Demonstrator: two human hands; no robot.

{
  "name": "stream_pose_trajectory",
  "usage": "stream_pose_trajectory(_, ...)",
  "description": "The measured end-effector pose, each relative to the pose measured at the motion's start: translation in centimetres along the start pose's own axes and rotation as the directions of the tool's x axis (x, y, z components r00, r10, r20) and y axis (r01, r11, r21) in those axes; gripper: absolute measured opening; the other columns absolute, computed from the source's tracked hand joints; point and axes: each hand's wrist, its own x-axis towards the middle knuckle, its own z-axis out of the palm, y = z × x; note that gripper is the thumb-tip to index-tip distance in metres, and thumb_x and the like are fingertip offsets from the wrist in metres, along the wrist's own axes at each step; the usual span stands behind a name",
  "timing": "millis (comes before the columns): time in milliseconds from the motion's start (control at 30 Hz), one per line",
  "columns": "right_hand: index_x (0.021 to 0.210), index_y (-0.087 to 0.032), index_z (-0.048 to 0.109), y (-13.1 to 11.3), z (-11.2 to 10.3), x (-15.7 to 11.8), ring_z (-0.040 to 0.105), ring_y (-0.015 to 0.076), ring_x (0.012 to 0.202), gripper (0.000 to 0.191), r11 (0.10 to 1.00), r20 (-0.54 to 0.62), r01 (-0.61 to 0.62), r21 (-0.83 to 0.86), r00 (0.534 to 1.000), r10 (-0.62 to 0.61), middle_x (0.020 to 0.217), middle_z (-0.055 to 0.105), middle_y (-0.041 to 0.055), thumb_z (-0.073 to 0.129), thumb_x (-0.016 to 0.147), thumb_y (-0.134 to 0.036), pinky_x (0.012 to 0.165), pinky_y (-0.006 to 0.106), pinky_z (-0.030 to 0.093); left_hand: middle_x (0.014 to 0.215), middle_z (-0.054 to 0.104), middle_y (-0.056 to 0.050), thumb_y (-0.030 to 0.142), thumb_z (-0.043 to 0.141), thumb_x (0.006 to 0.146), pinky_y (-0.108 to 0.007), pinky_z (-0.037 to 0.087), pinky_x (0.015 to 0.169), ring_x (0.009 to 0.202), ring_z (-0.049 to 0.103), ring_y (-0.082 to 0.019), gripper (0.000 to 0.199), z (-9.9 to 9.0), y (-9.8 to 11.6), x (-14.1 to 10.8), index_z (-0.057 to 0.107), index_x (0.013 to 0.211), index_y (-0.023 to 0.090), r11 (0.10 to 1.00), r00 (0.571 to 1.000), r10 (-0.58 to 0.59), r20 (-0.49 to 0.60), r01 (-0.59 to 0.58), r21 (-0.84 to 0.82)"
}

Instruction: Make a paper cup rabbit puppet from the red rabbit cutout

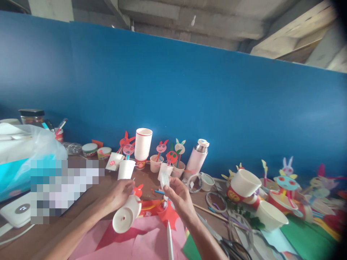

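My right hand [179, 195] pinches a small, whitish see-through piece [164, 179], perhaps plastic or tape, between thumb and fingers. To its left, my left hand [121, 195] is closed, fingertips together; whatever is in them is too small to make out. Just below that hand a white paper cup [123, 219] lies tilted, its base with a small hole turned toward me. An orange-red paper cut-out [138, 190] shows behind this cup. Pink paper sheets [154, 238] lie under it, with red paper pieces [167, 215] and a white pen-like stick [169, 240] on them.
Behind my hands stand a stack of paper cups [143, 144], several cups with paper animal heads [162, 147] and a pale thermos [196, 159]. Scissors [230, 245], a clear tubing coil [216, 202] and more cups [271, 215] lie right. A plastic bag [54, 148] sits left.
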Motion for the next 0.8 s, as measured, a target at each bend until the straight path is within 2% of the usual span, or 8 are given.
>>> stream_pose_trajectory(133,0.085,-0.018,0.063,-1.2,1.1,-0.9,0.062,0.0211,0.092,0.020,0.986,0.059,0.118,-0.114,0.992,-0.112,0.122,0.061,0.0108,0.070,0.079,-0.036,0.075,0.029,0.047,0.052,0.053,0.002,0.050,0.064,0.072,-0.026,0.027,0.051,0.053,0.045,-0.016,0.030,0.2,3.4,-2.0,0.068,0.073,0.021,0.988,0.996,0.055,-0.069,-0.044,0.151)
stream_pose_trajectory(200,0.085,-0.019,0.063,-1.6,1.7,-1.5,0.061,0.0218,0.097,0.012,0.962,0.072,0.172,-0.212,0.985,-0.160,0.124,0.060,0.0102,0.070,0.077,-0.024,0.077,0.029,0.047,0.067,0.062,-0.002,0.053,0.061,0.077,-0.025,0.032,0.053,0.060,0.051,-0.017,0.035,0.5,4.7,-2.9,0.068,0.074,0.019,0.994,0.998,0.054,0.012,-0.055,0.093)
stream_pose_trajectory(300,0.085,-0.020,0.062,-1.8,2.5,-2.2,0.061,0.0210,0.100,0.016,0.925,0.070,0.220,-0.310,0.975,-0.209,0.121,0.061,0.0076,0.068,0.074,-0.011,0.078,0.028,0.046,0.079,0.064,-0.007,0.057,0.057,0.080,-0.027,0.044,0.064,0.078,0.057,-0.022,0.044,1.2,5.8,-4.1,0.071,0.082,0.015,0.994,0.985,0.005,0.175,0.015,-0.110)
stream_pose_trajectory(400,0.086,-0.022,0.060,-1.9,2.7,-2.5,0.060,0.0191,0.099,0.019,0.885,0.080,0.282,-0.371,0.959,-0.272,0.121,0.060,0.0055,0.068,0.075,-0.008,0.080,0.027,0.046,0.076,0.059,-0.005,0.055,0.057,0.082,-0.026,0.044,0.063,0.074,0.053,-0.018,0.044,1.8,6.3,-5.0,0.071,0.084,0.014,0.969,0.946,0.010,0.325,0.071,-0.236)
stream_pose_trajectory(467,0.086,-0.022,0.060,-2.0,2.7,-2.6,0.061,0.0171,0.094,0.018,0.867,0.089,0.301,-0.397,0.953,-0.290,0.121,0.059,0.0045,0.068,0.077,-0.008,0.080,0.026,0.046,0.072,0.056,-0.003,0.054,0.058,0.082,-0.023,0.041,0.058,0.067,0.049,-0.014,0.042,2.2,6.4,-5.2,0.069,0.079,0.014,0.946,0.933,0.011,0.359,0.106,-0.306)
stream_pose_trajectory(567,0.087,-0.023,0.060,-2.1,2.7,-2.8,0.062,0.0172,0.096,0.020,0.845,0.116,0.333,-0.419,0.942,-0.314,0.120,0.058,0.0039,0.068,0.077,-0.007,0.083,0.026,0.047,0.066,0.052,-0.001,0.057,0.060,0.080,-0.021,0.036,0.053,0.060,0.044,-0.011,0.045,2.5,6.2,-5.3,0.067,0.075,0.014,0.917,0.942,-0.004,0.336,0.138,-0.374)
stream_pose_trajectory(667,0.090,-0.024,0.061,-2.2,2.9,-3.1,0.061,0.0194,0.105,0.025,0.813,0.157,0.378,-0.443,0.925,-0.345,0.122,0.057,0.0036,0.069,0.076,-0.005,0.087,0.026,0.046,0.060,0.051,0.000,0.060,0.064,0.076,-0.022,0.032,0.051,0.054,0.041,-0.009,0.048,2.6,5.7,-5.2,0.065,0.071,0.013,0.933,0.954,-0.014,0.298,0.120,-0.339)
stream_pose_trajectory(800,0.091,-0.026,0.060,-2.3,3.1,-3.4,0.060,0.0210,0.106,0.024,0.773,0.164,0.443,-0.455,0.895,-0.416,0.121,0.057,0.0034,0.072,0.077,-0.010,0.088,0.028,0.047,0.063,0.057,-0.001,0.055,0.073,0.070,-0.023,0.035,0.052,0.054,0.047,-0.010,0.042,2.6,5.8,-5.5,0.064,0.072,0.014,0.904,0.943,0.007,0.332,0.136,-0.404)
